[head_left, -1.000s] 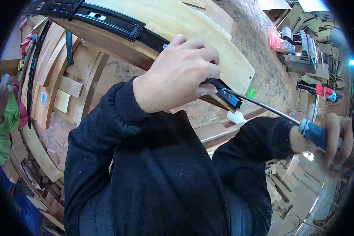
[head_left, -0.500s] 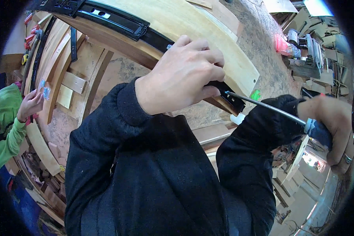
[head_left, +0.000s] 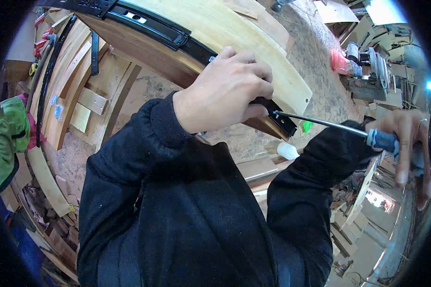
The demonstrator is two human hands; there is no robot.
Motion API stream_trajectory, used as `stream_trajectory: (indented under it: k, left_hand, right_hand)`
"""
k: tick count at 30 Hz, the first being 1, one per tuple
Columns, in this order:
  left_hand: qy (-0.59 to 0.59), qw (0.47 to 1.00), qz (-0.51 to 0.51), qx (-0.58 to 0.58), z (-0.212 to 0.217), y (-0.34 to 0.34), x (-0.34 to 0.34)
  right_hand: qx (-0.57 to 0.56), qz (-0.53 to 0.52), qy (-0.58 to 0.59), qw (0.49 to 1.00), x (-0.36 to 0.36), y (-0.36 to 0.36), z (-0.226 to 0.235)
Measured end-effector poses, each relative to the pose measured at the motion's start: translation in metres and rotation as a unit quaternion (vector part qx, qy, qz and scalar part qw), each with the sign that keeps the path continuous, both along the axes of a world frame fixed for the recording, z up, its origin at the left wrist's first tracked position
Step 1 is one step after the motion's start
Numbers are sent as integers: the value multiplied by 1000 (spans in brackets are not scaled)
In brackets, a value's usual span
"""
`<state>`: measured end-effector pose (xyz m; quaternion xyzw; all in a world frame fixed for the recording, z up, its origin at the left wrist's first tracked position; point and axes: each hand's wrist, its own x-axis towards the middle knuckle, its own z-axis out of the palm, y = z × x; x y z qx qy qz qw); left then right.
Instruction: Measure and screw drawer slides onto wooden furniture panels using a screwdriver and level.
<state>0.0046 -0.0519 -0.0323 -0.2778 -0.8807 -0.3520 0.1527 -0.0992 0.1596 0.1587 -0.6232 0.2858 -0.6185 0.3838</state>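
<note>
We held our left hand (head_left: 225, 93) bent at the wrist, its fingers curled down and closed over the black metal rail (head_left: 177, 33) at the edge of the wooden board (head_left: 254, 43). Our right hand (head_left: 409, 143) was stretched far to the right, fingers wrapped around the blue handle of the screwdriver (head_left: 342, 128). Its thin shaft pointed at the end of the rail, just beside the left fingers.
</note>
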Motion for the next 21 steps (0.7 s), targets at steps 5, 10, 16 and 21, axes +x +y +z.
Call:
stream_trajectory:
  k: [5,10,16,21]
  left_hand:
    - [-1,1000,13,0,-1,-3,0]
    - [-12,1000,9,-2,5,-3,-3]
    - [10,1000,21,8,1,-1,0]
    - [2,1000,14,-4,-1,-2,-1]
  right_hand:
    - [115,-126,28,985,19,7,20]
    - [-23,-542,2,840,60,15,1]
    - [-53,-530,6,846,54,-3,-4]
    - [332,-120,71,933,20,3,47]
